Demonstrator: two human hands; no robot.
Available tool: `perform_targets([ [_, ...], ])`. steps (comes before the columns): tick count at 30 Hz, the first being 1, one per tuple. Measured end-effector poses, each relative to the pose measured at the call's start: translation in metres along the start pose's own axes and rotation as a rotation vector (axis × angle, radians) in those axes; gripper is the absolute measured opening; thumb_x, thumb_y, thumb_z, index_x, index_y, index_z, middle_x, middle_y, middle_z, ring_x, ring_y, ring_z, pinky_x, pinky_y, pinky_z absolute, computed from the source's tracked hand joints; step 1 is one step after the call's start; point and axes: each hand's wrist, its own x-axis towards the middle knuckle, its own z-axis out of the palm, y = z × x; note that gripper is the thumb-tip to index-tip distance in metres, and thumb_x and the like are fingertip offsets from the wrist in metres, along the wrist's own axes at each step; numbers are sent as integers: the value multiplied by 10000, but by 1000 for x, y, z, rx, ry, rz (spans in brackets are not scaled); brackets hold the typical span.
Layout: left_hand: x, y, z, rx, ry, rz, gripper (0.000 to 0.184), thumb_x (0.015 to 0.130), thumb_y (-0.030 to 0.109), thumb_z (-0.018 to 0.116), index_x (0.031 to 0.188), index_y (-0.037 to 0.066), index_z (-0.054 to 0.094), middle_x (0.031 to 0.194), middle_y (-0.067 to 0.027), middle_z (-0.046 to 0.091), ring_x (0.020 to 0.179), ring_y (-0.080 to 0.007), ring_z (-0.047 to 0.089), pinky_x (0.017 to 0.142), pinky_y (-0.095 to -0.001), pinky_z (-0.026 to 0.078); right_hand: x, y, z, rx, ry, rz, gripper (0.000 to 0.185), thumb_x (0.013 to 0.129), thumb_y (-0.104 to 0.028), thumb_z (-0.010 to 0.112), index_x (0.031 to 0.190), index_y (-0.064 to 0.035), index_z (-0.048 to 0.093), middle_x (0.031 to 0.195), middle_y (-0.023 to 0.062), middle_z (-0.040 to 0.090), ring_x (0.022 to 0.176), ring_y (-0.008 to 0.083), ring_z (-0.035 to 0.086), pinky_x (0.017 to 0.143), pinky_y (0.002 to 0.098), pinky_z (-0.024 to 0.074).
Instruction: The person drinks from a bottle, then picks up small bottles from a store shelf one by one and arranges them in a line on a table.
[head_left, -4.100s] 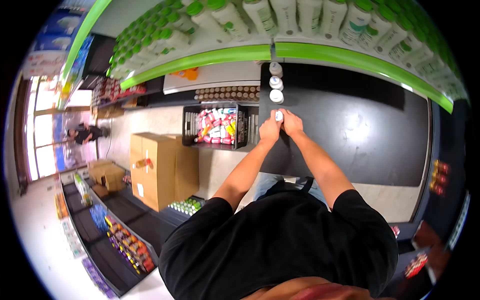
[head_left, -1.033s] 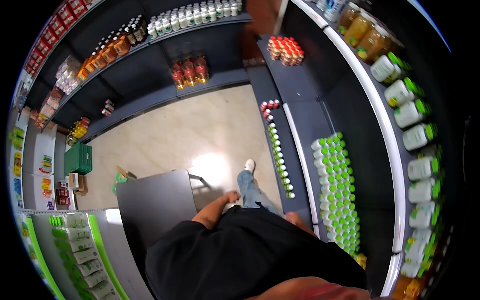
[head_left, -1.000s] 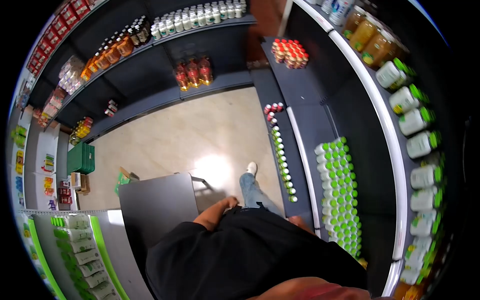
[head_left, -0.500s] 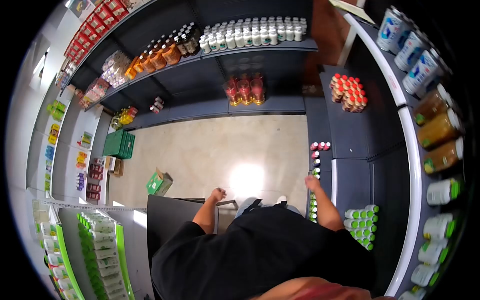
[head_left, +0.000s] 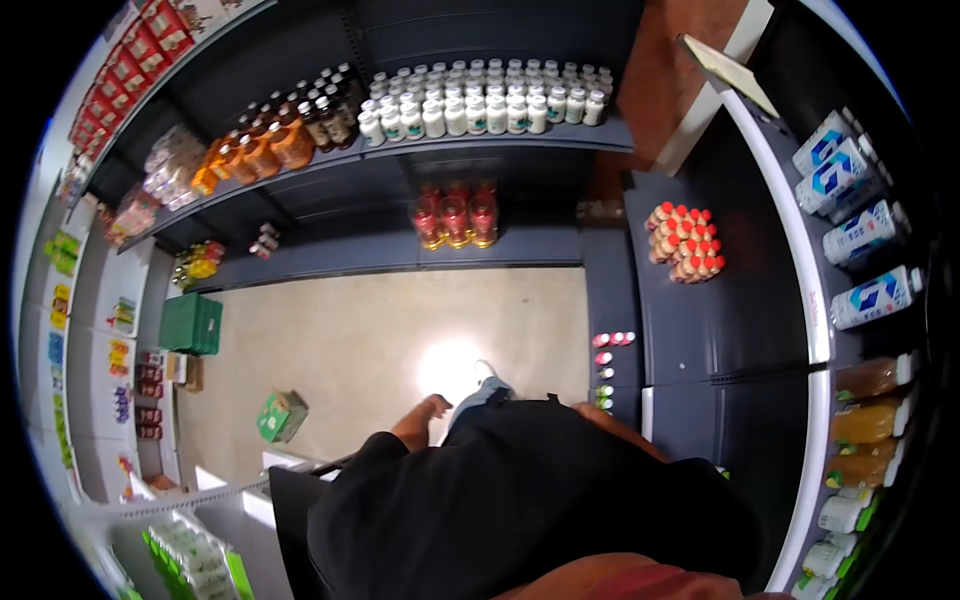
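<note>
A black shirt point(head_left: 540, 490) fills the near foreground, with a dark table point(head_left: 288, 520) partly showing beside its left sleeve. The left hand point(head_left: 437, 405) hangs near a leg in blue jeans point(head_left: 474, 400), above the pale floor point(head_left: 400, 330); nothing shows in it. Its fingers are too small to tell whether they are spread or pressed together. The right hand point(head_left: 588, 412) shows only in part above the shirt — its fingers cannot be made out, nor whether they hold or touch anything.

Nearest to the right hand are small green-capped bottles point(head_left: 604, 397), standing upright on a low dark ledge point(head_left: 612, 280). Just past them, in line on the same ledge, stand small white-capped bottles point(head_left: 615, 340), the far ones side by side in a short row. A white shoe point(head_left: 484, 369) is on the floor, between the left hand and that ledge.

To the right, a higher dark shelf point(head_left: 700, 340) bears a cluster of red-capped bottles point(head_left: 685, 243). To the left, a green box point(head_left: 282, 416) sits on the floor, and beyond it a green crate point(head_left: 190, 323). Farthest off — along the back unit — red bottles point(head_left: 455, 218) stand on the bottom level, with rows of white bottles point(head_left: 480, 110) and orange bottles point(head_left: 270, 148) above.
</note>
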Motion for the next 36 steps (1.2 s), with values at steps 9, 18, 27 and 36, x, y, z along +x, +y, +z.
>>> perform_targets([
  [9, 110, 129, -173, -23, 293, 179, 281, 837, 225, 606, 897, -50, 613, 756, -149, 668, 679, -215, 611, 648, -350, 502, 9, 31, -115, 579, 493, 571, 147, 843, -231, 539, 813, -101, 601, 741, 99, 605, 675, 257, 596, 618, 450, 472],
  [18, 169, 199, -177, -126, 41, 169, 280, 788, 67, 460, 991, 11, 644, 771, -86, 627, 653, -174, 581, 595, -292, 496, 155, -20, -143, -117, 723, 299, 241, 834, -258, 529, 759, -53, 633, 720, 133, 638, 634, 263, 606, 596, 415, 483],
  [27, 178, 174, -224, -579, 181, -49, 296, 553, 43, 666, 833, -31, 604, 695, -97, 582, 542, -245, 544, 467, -385, 447, 253, -201, -523, 71, 1615, -231, 50, 820, -72, 592, 845, -33, 610, 720, 98, 608, 641, 201, 580, 618, 339, 469],
  [36, 233, 275, -293, -613, 544, -161, 264, 903, 229, 506, 1118, 93, 579, 858, -82, 656, 652, -205, 598, 576, -375, 494, 342, -273, -781, 8, 1515, -310, 390, 737, -127, 683, 1097, -28, 571, 1011, 146, 624, 911, 257, 613, 811, 367, 484],
])
